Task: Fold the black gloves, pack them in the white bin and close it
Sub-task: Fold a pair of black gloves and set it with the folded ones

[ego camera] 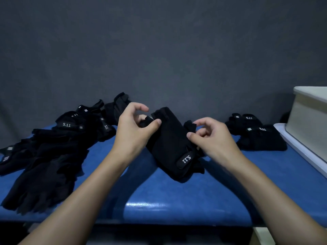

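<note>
A black fingerless glove (169, 144) with a white "5.11" wrist strap lies tilted at the middle of the blue table (177, 197). My left hand (134, 126) pinches its far left edge between thumb and fingers. On its right edge my right hand (210, 137) grips the fabric with thumb and fingertips. A heap of unfolded black gloves (51, 152) covers the table's left side. Two folded black gloves (256, 133) rest at the right, close to the white bin (307, 121), whose inside is hidden from here.
The white bin stands on a flat white lid or tray (300, 149) at the table's right edge. A dark grey wall rises right behind the table. The table's front edge runs near the bottom of the view.
</note>
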Motion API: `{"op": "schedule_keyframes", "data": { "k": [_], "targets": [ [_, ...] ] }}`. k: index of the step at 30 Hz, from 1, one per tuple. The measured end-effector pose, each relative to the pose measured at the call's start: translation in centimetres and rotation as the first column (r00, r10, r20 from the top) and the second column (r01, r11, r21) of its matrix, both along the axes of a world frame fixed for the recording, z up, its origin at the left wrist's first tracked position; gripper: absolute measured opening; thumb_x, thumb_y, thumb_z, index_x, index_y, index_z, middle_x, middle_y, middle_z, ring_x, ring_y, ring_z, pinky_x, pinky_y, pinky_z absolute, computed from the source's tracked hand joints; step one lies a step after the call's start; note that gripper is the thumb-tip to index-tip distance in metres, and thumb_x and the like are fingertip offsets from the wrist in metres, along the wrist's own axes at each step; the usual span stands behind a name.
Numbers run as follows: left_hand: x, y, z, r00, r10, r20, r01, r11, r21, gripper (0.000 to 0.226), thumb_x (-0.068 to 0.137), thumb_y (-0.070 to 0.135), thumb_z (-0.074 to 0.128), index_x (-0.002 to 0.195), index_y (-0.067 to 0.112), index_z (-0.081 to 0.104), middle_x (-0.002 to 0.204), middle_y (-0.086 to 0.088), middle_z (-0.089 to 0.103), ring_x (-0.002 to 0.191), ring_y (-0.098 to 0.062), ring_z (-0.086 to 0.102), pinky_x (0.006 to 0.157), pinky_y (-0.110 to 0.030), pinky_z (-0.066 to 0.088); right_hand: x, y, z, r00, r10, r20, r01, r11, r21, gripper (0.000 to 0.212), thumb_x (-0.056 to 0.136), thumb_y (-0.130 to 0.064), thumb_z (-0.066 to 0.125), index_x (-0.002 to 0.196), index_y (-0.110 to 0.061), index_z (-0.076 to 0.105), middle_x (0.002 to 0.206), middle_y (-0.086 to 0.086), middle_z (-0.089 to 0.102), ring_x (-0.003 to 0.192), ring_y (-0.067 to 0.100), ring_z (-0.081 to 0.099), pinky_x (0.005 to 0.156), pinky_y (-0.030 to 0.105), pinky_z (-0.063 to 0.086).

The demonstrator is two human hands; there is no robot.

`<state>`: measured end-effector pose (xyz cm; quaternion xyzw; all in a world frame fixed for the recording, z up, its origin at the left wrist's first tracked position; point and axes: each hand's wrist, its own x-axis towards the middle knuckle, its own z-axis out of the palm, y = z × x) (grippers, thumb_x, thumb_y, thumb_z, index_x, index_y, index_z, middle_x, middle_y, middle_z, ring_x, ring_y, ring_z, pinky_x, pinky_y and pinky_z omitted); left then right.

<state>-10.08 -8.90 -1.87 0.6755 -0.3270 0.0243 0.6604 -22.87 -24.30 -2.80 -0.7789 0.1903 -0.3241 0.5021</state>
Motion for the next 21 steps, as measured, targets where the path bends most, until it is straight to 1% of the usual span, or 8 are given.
{"op": "schedule_keyframes", "data": {
  "k": [2, 4, 7, 10, 13, 16, 18, 21],
  "targets": [
    [0.0, -0.5, -0.1, 0.998, 0.047, 0.035, -0.047, 0.999, -0.002, 0.029, 0.082, 0.013, 0.078, 0.095, 0.016, 0.053, 0.077, -0.002, 0.064, 0.071, -0.011, 0.058, 0.073, -0.036, 0.053, 0.1, -0.3, -0.4, 0.999, -0.025, -0.031, 0.026, 0.999, 0.031, 0.023, 0.085, -0.010, 0.072, 0.101, -0.021, 0.060, 0.070, 0.008, 0.068, 0.053, 0.008, 0.059, 0.063, 0.028, 0.049],
    [0.3, -0.9, -0.3, 0.998, 0.053, 0.031, -0.052, 0.998, -0.032, 0.029, 0.082, 0.010, 0.077, 0.087, 0.018, 0.050, 0.089, -0.008, 0.069, 0.077, -0.016, 0.059, 0.081, -0.043, 0.055, 0.1, -0.4, -0.5, 1.000, -0.009, -0.023, 0.011, 0.994, 0.105, 0.024, 0.086, -0.004, 0.069, 0.104, -0.016, 0.059, 0.068, 0.006, 0.066, 0.051, 0.008, 0.060, 0.059, 0.026, 0.049],
    [0.9, -1.7, -0.9, 0.999, 0.014, 0.034, -0.014, 1.000, -0.004, 0.027, 0.083, 0.004, 0.075, 0.082, 0.019, 0.053, 0.094, -0.010, 0.070, 0.082, -0.019, 0.063, 0.084, -0.043, 0.055, 0.1, -0.8, -0.9, 0.996, -0.031, -0.084, 0.034, 0.999, 0.025, 0.022, 0.086, -0.005, 0.067, 0.098, -0.021, 0.059, 0.067, 0.001, 0.065, 0.053, 0.007, 0.061, 0.057, 0.022, 0.046],
    [1.5, -2.2, -2.1, 0.996, 0.000, 0.085, -0.014, 0.986, 0.167, 0.022, 0.083, 0.001, 0.072, 0.082, 0.018, 0.059, 0.091, -0.005, 0.069, 0.081, -0.012, 0.063, 0.078, -0.033, 0.053, 0.1, -1.3, -1.7, 0.982, -0.089, -0.165, 0.069, 0.990, -0.126, 0.017, 0.086, -0.015, 0.069, 0.096, -0.026, 0.060, 0.072, -0.004, 0.064, 0.060, 0.009, 0.056, 0.063, 0.027, 0.046],
    [2.1, -2.0, -3.2, 0.996, 0.003, 0.085, -0.033, 0.934, 0.355, 0.016, 0.087, 0.013, 0.071, 0.085, 0.025, 0.060, 0.092, -0.001, 0.065, 0.083, -0.014, 0.062, 0.068, -0.027, 0.050, -0.1, -1.4, -1.9, 0.962, -0.132, -0.239, 0.075, 0.969, -0.234, 0.016, 0.086, -0.024, 0.070, 0.098, -0.026, 0.060, 0.076, -0.005, 0.065, 0.068, 0.008, 0.055, 0.067, 0.026, 0.044],
    [2.4, -1.5, -3.7, 0.990, -0.039, 0.133, -0.032, 0.870, 0.492, 0.010, 0.088, 0.025, 0.071, 0.089, 0.030, 0.062, 0.104, 0.003, 0.062, 0.097, -0.013, 0.060, 0.078, -0.028, 0.051, -0.3, -1.3, -2.0, 0.939, -0.147, -0.310, 0.046, 0.949, -0.311, 0.016, 0.085, -0.033, 0.072, 0.095, -0.029, 0.061, 0.071, -0.006, 0.063, 0.072, 0.011, 0.057, 0.073, 0.030, 0.044],
    [2.5, -1.2, -3.8, 0.982, -0.085, 0.169, -0.028, 0.820, 0.571, 0.007, 0.088, 0.030, 0.070, 0.089, 0.033, 0.064, 0.101, 0.009, 0.065, 0.098, -0.012, 0.061, 0.086, -0.031, 0.051, -0.3, -1.3, -2.3, 0.938, -0.144, -0.317, 0.033, 0.943, -0.331, 0.016, 0.083, -0.038, 0.072, 0.093, -0.029, 0.062, 0.066, -0.008, 0.060, 0.070, 0.011, 0.057, 0.083, 0.037, 0.046],
    [2.2, -0.7, -3.9, 0.977, -0.123, 0.176, -0.016, 0.775, 0.632, 0.011, 0.084, 0.043, 0.066, 0.095, 0.040, 0.065, 0.096, 0.019, 0.068, 0.102, -0.010, 0.062, 0.098, -0.041, 0.047, -0.3, -1.0, -2.3, 0.951, -0.105, -0.291, 0.010, 0.950, -0.312, 0.015, 0.081, -0.040, 0.074, 0.090, -0.030, 0.065, 0.058, -0.011, 0.054, 0.061, 0.007, 0.052, 0.086, 0.041, 0.045]
  ]
}}
